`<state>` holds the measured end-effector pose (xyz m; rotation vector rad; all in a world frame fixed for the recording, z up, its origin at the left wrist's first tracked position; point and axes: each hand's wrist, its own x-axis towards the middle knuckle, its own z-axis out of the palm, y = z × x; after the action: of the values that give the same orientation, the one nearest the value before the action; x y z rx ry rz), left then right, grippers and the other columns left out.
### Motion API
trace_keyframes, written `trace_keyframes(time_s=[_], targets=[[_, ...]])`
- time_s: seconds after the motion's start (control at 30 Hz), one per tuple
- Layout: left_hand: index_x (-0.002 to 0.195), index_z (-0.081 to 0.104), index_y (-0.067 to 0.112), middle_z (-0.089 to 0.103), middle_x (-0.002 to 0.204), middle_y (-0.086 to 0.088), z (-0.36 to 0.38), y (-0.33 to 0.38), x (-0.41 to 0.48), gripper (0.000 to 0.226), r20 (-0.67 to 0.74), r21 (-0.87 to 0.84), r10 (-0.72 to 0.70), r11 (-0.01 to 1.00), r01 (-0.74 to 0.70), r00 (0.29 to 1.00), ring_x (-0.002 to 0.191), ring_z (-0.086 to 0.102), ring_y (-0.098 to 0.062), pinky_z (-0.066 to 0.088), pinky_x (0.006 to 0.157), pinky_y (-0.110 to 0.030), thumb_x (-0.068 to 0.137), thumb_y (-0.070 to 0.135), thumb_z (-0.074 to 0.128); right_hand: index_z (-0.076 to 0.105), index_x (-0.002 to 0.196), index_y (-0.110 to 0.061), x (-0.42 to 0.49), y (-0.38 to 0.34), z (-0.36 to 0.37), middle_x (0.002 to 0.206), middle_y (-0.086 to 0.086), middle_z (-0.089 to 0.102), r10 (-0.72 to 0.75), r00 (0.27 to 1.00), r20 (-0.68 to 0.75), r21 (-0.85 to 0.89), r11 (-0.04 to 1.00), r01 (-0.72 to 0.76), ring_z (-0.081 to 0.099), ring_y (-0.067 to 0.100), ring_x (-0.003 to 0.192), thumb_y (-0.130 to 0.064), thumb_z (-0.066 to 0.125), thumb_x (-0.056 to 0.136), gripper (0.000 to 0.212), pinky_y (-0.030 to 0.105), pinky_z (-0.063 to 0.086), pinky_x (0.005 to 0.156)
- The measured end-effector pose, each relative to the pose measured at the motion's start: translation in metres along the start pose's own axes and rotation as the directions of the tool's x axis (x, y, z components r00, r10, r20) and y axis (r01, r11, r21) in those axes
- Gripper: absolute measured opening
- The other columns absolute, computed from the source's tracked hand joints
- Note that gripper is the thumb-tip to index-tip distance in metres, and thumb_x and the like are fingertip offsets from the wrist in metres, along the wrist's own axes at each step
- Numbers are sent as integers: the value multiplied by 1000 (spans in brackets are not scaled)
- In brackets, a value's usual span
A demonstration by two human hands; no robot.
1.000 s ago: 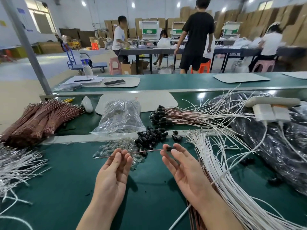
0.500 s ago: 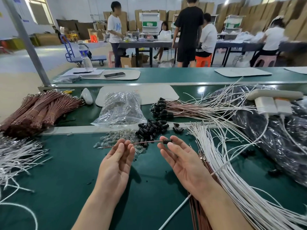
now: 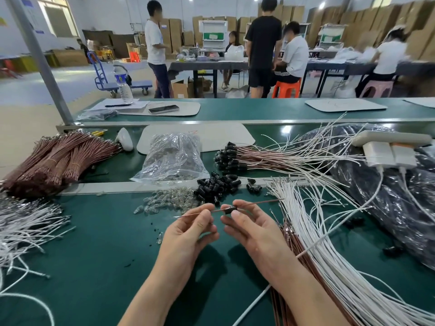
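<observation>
On the green surface we see a clear plastic bag, slumped and creased, with small glassy pieces settled along its bottom edge. More of the same tiny clear bulbs lie loose in a heap just in front of it. Touching that heap on its right is a pile of black sleeves. To the far right sits a big black plastic bag; we cannot tell what it holds, though a white power strip rests on top of it. We find the left hand and right hand raised close together above the surface, just in front of the bulbs and sleeves. The left grip is pressed together, thumb and forefinger pinching a thin brown wire near its left end, the other fingers curled under. The right grip pinches a single black sleeve threaded on that wire, thumb below and forefinger above, the remaining fingers loosely spread. The wire runs nearly level between both hands, its free end pointing right towards a fan of white wires. A tied bundle of brown wires lies well apart on the left.
</observation>
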<state>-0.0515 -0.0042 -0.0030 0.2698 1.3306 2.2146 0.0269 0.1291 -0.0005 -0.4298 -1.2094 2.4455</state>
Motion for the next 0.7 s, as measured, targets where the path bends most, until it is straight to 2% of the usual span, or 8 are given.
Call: trace_keyframes(time_s=[0.1, 0.2, 0.3, 0.37, 0.47, 0.63, 0.7], targets=[[99, 73, 8, 69, 74, -4, -3, 3, 3, 23, -105, -89, 7, 996, -17, 994, 61, 66, -11, 58, 60, -25, 80, 21, 69, 65, 112, -8, 1, -2, -4, 103, 14, 74, -28, 999, -42, 31, 999, 29, 74, 25, 89, -9, 70, 78, 34, 28, 62, 75], [98, 68, 8, 70, 73, -3, -6, 4, 4, 20, -152, -141, -5, 990, -16, 988, 60, 66, -10, 58, 58, -24, 82, 20, 68, 65, 114, -9, 1, -4, -6, 103, 13, 74, -38, 997, -60, 30, 999, 40, 74, 25, 90, -11, 72, 76, 38, 29, 62, 73], [90, 73, 9, 71, 77, -6, -6, 1, 4, 15, -116, -103, -5, 995, -7, 993, 62, 67, -12, 58, 60, -24, 80, 19, 70, 65, 113, -10, 0, -2, -5, 107, 11, 76, -34, 998, -47, 1, 999, 34, 75, 25, 91, -11, 71, 80, 34, 28, 61, 71], [86, 80, 13, 72, 80, -8, -4, -1, 3, 14, -66, -15, 26, 1000, -27, 997, 66, 68, -13, 58, 63, -24, 79, 21, 71, 65, 113, -11, 0, 0, -5, 111, 12, 75, -23, 999, -31, -22, 1000, 23, 75, 26, 93, -7, 67, 87, 26, 28, 60, 71], [95, 81, 17, 73, 84, -8, -4, -5, 0, 20, -3, 125, 87, 988, -86, 996, 71, 67, -14, 58, 67, -25, 80, 25, 70, 64, 114, -12, -1, 1, -6, 111, 10, 76, -27, 1000, -8, -68, 997, 26, 75, 25, 93, -4, 62, 94, 22, 27, 59, 71], [97, 73, 8, 71, 82, -8, -4, -5, 4, 24, -86, 51, 75, 996, -71, 993, 67, 67, -13, 57, 62, -23, 80, 25, 71, 66, 114, -13, 0, 0, -7, 112, 11, 75, -64, 997, -52, -55, 997, 61, 75, 26, 92, -10, 68, 86, 28, 28, 59, 69], [97, 73, 7, 71, 82, -8, -4, -6, 4, 26, -76, 69, 76, 995, -71, 994, 67, 67, -13, 57, 63, -22, 79, 25, 71, 66, 114, -14, 0, 1, -7, 112, 10, 75, -60, 997, -40, -70, 996, 57, 75, 26, 93, -8, 66, 90, 25, 27, 59, 70]])
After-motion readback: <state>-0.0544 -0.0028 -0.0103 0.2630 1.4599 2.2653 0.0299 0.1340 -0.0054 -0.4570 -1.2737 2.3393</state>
